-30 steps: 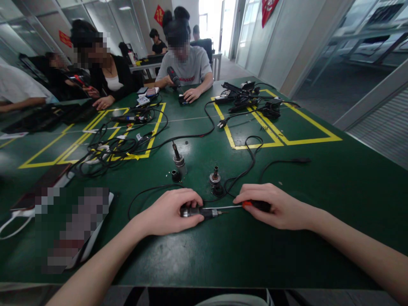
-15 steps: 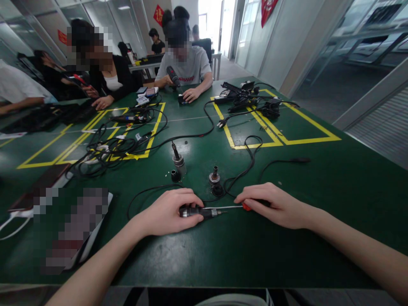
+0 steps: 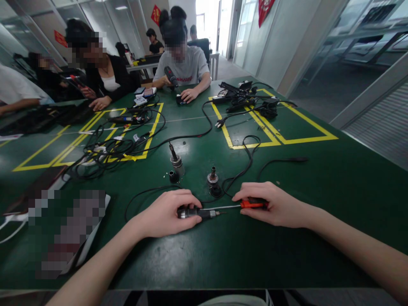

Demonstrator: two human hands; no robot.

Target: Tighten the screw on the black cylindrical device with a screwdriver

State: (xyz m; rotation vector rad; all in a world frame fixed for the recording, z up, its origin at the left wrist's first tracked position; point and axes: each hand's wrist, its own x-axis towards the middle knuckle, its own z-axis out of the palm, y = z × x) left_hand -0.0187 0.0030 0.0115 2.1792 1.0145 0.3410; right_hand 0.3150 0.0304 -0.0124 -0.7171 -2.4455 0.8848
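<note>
Left hand (image 3: 170,213) over table (image 3: 178,263), nearer the near edge than the far one, about midway along. Fingers curled, thumb on near side, gripping black tool (image 3: 205,213). Tool lies roughly parallel to near edge, thin tip pointing right. Right hand (image 3: 276,206) is to the right, same distance from near edge, fingers and thumb closed round red-and-black handle of screwdriver (image 3: 254,205). Its pale shaft runs left alongside tool to left fingertips; can't tell if shaft touches tool.

Beyond hands, toward far edge: tall metal part (image 3: 177,163) upright with black collar (image 3: 173,176) just beside; shorter metal part (image 3: 212,177) upright, black ring (image 3: 216,191) at its near side. Thin cord (image 3: 248,163) loops right of that.

Cable tangle (image 3: 105,148) toward left edge, adapter pile (image 3: 239,97) toward far right corner. Person in grey shirt (image 3: 194,63) at far edge holds drill (image 3: 170,75).
</note>
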